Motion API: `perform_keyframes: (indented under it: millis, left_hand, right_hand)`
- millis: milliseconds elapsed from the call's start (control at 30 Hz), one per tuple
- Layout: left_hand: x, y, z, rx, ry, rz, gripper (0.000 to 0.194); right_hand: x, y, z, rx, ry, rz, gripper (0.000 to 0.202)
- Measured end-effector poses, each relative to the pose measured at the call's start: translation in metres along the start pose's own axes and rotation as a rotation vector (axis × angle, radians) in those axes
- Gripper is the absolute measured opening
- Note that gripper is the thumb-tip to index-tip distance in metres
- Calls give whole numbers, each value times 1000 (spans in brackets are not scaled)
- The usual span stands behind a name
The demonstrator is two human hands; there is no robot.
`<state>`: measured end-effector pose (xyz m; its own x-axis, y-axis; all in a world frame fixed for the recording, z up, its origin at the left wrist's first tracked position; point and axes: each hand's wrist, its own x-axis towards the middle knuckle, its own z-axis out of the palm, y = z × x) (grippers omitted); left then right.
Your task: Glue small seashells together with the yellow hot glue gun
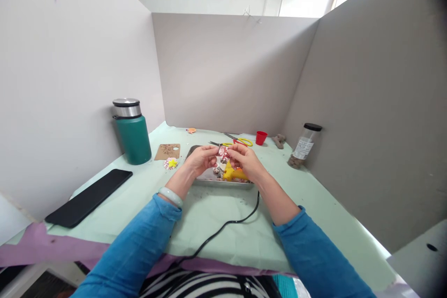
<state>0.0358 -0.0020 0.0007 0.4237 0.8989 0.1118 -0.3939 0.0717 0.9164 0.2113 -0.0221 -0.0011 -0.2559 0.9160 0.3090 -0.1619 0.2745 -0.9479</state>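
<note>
Over a metal tray (223, 183), my left hand (203, 159) and my right hand (246, 160) face each other with fingertips pinched close together. Each seems to grip something tiny that is too small to make out. Below them in the tray lies a yellow glue gun (233, 173), partly covered by my right hand, beside small mottled pieces (218, 172). A red and white patterned piece (223, 152) shows between the hands; whether a hand touches it I cannot tell. Scissors with yellow handles (245, 142) lie just behind.
A green bottle (133, 139), black slab (91, 196), brown card (167, 151) and round piece with a yellow star (171, 163) are on the left. A red cup (260, 138) and jar (303, 147) stand right. A black cord (223, 226) crosses the front. Partitions (226, 70) enclose the table.
</note>
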Motion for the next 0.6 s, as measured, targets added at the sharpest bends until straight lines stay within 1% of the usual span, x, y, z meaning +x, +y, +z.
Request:
perform_keyframes:
  millis: [167,367,600]
  left_hand:
    - [-1,0,1,41,-23,-16,20]
    - [-2,0,2,43,-32,-23,24]
    - [0,-1,0,26,-53,-9,24]
  right_hand:
    - [0,-2,0,-30,45,-7,29]
    - [1,0,0,-53,49,-18,27]
    - [1,0,1,-77,67,-7,29]
